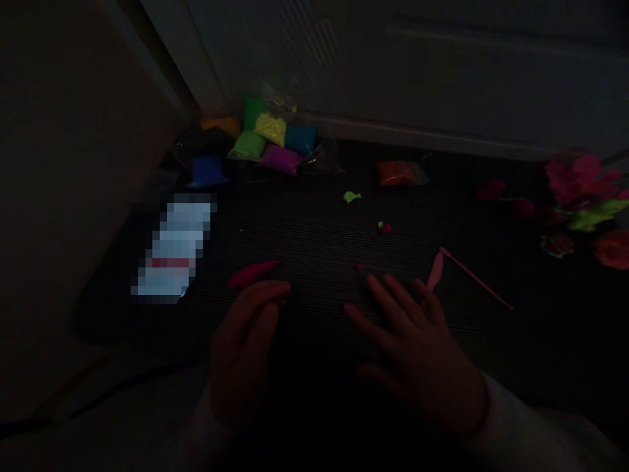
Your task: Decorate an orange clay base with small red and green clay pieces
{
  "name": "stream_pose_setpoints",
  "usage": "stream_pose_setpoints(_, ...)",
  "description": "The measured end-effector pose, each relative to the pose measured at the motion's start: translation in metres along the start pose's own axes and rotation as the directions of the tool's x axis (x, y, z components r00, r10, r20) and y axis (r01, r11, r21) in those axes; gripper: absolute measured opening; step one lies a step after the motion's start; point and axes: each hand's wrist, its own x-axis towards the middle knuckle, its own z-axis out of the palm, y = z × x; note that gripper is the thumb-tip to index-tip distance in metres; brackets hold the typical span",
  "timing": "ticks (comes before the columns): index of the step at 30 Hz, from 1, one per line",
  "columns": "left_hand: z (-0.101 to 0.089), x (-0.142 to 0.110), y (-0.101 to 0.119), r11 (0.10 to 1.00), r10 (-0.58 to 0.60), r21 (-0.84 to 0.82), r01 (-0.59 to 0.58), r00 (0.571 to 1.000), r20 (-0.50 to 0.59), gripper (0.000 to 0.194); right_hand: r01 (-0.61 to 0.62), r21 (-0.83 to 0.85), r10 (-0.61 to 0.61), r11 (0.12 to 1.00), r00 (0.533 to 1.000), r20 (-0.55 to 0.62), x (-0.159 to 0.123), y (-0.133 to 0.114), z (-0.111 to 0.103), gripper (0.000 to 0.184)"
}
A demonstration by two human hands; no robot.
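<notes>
The scene is very dim. My left hand (248,341) rests on a dark ribbed mat (314,223), fingers loosely stretched, its tips just below a rolled pink clay piece (253,273). My right hand (413,347) lies flat with fingers spread, holding nothing. A tiny pink clay bit (360,267) sits just beyond its fingertips. Thin pink modelling tools (459,272) lie right beside the right hand's far edge.
Several bags of coloured clay (260,141) are heaped at the back left, an orange bag (398,173) further right. Small green (352,196) and red-green (384,227) clay bits lie mid-mat. Clay flowers (584,203) sit at the right. A lit phone screen (174,252) lies left.
</notes>
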Motion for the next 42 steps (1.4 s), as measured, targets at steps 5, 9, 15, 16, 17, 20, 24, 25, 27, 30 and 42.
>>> stream_pose_setpoints(5,0.0001,0.0008,0.0007,1.000,-0.003,-0.021,0.004,1.000,0.012,0.019,-0.003,0.016,0.003,1.000,1.000,-0.002,0.0009,-0.0001,0.0012,0.061)
stream_pose_setpoints(9,0.0003,-0.0003,-0.0001,0.999,-0.001,-0.046,0.001,1.000,0.002,0.019,-0.073,-0.014,0.073,0.997,0.997,-0.036,0.0018,0.0010,0.0019,0.060)
stream_pose_setpoints(15,0.0004,0.0005,-0.0004,0.999,0.032,-0.005,-0.031,0.999,0.017,0.020,-0.035,0.009,0.036,0.999,0.999,-0.033,0.0030,-0.0009,0.0021,0.060)
stream_pose_setpoints(16,0.0003,0.0008,-0.0004,0.999,0.038,0.007,-0.038,0.999,0.018,0.019,-0.067,0.005,0.067,0.998,0.997,-0.043,0.0031,-0.0009,0.0022,0.060)
stream_pose_setpoints(17,0.0003,0.0011,-0.0005,0.999,0.042,0.016,-0.043,0.999,0.018,0.019,-0.071,0.006,0.071,0.997,0.997,-0.041,0.0031,-0.0010,0.0023,0.059)
stream_pose_setpoints(20,-0.0001,0.0014,-0.0007,0.999,0.039,0.022,-0.039,0.999,0.020,0.020,0.011,0.022,-0.010,1.000,1.000,-0.003,0.0026,-0.0010,0.0021,0.059)
stream_pose_setpoints(24,-0.0003,0.0014,-0.0004,0.999,0.033,0.016,-0.034,0.999,0.023,0.020,-0.089,-0.017,0.088,0.996,0.995,-0.043,0.0026,-0.0005,0.0013,0.060)
stream_pose_setpoints(25,-0.0002,0.0015,0.0000,0.999,0.030,0.013,-0.030,0.999,0.023,0.020,-0.065,-0.009,0.065,0.998,0.997,-0.037,0.0028,-0.0004,0.0011,0.060)
stream_pose_setpoints(27,-0.0001,0.0015,0.0009,1.000,0.015,-0.002,-0.015,1.000,0.027,0.019,-0.008,0.010,0.009,1.000,1.000,-0.015,0.0030,0.0000,0.0010,0.059)
stream_pose_setpoints(30,-0.0002,0.0013,0.0019,1.000,0.010,-0.004,-0.009,1.000,0.014,0.019,-0.062,-0.010,0.062,0.998,0.998,-0.032,0.0034,0.0010,0.0014,0.058)
stream_pose_setpoints(42,0.0003,0.0017,0.0032,1.000,0.006,0.013,-0.006,1.000,0.015,0.020,0.010,0.003,-0.010,1.000,1.000,0.002,0.0056,-0.0016,0.0010,0.061)
